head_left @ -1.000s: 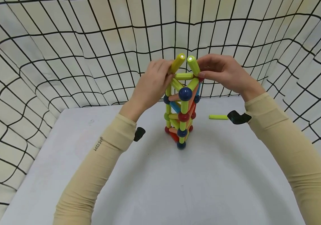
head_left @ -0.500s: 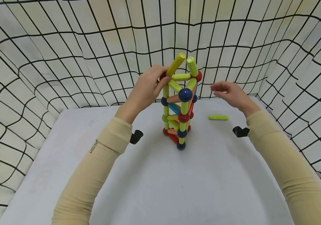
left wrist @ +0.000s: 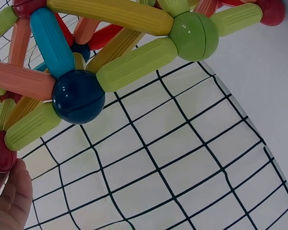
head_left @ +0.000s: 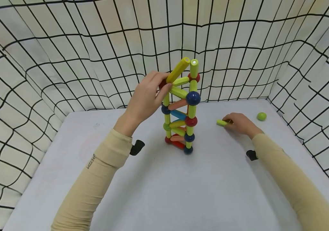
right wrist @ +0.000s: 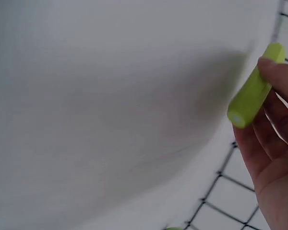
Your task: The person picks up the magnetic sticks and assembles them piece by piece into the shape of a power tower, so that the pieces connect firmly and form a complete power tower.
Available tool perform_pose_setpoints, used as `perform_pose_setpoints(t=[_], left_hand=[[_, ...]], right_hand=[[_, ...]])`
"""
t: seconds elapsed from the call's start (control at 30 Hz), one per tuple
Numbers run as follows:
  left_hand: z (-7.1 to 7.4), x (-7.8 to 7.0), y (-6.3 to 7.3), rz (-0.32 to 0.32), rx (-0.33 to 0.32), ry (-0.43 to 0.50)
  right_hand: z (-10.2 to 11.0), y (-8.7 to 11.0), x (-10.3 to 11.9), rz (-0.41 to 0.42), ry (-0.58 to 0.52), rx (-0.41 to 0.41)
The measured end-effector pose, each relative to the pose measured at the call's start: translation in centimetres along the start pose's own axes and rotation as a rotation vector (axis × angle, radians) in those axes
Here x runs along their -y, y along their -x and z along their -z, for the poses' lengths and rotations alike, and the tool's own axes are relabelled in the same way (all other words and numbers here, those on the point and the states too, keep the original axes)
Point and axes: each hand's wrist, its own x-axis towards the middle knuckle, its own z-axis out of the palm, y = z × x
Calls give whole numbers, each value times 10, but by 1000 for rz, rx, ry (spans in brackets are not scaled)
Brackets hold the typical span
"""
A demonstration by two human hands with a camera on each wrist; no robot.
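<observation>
A tall tower point(head_left: 191, 112) of magnetic sticks and coloured balls stands upright on the white table. My left hand point(head_left: 145, 99) holds its top left corner, fingers around a red ball point(left wrist: 2, 152) that they partly cover. From that corner a yellow stick point(head_left: 178, 70) slants up and right. A yellow-green stick point(head_left: 194, 66) rises from the other top red ball point(head_left: 197, 78), and a large dark blue ball point(head_left: 193, 98) marks the front corner. To the right of the tower, my right hand point(head_left: 240, 123) pinches a loose yellow-green magnetic stick point(right wrist: 254, 93) between thumb and fingers.
A loose green ball point(head_left: 261, 116) lies on the table beyond my right hand. White walls with a black grid point(head_left: 104, 45) close off the back and both sides. The white table point(head_left: 158, 192) spreads in front of the tower.
My right hand has left the tower's top right corner, moved down and right, and taken hold of the loose stick. The tower has turned and shifted slightly; my left hand stays on its corner.
</observation>
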Motion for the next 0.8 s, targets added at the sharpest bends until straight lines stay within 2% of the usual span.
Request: perform_pose_setpoints(t=[0.13, 0.27, 0.43, 0.6, 0.8], left_hand=[[-1, 1, -1, -22, -23, 44], [-3, 1, -4, -91, -96, 96], [-3, -1, -7, -150, -149, 120], [-1, -2, -7, -141, -143, 126], [-2, -2, -7, -137, -140, 132]], right_hand=[[22, 4, 30, -20, -129, -85], [58, 16, 80, -25, -296, -220], [96, 42, 147, 87, -484, -326], [114, 58, 191, 197, -565, -328], [117, 56, 214, 216, -562, -295]])
